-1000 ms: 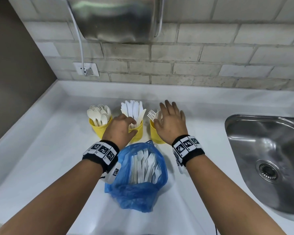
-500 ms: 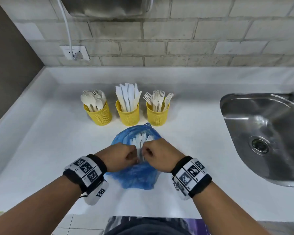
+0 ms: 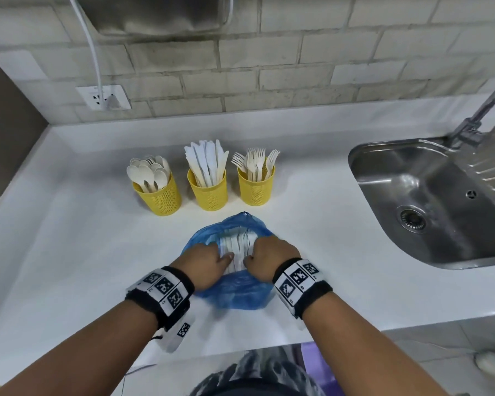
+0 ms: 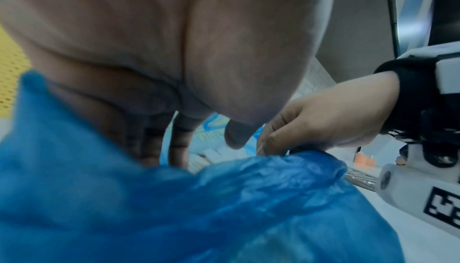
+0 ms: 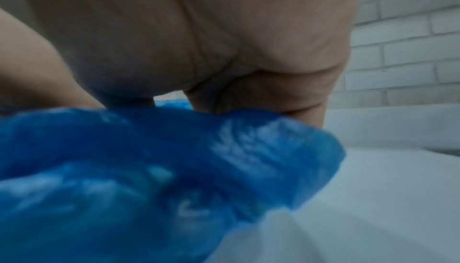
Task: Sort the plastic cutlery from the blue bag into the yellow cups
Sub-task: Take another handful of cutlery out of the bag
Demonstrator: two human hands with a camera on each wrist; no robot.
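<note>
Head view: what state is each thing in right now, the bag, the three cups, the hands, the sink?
blue bag: open, white cutlery still inside
left cup: upright, holds spoons
middle cup: upright, holds knives
right cup: upright, holds forks
left hand: grips the bag's rim
right hand: grips the bag's rim
sink: nothing in it

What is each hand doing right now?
Left hand: grips the bag at its mouth.
Right hand: grips the bag's other side.
</note>
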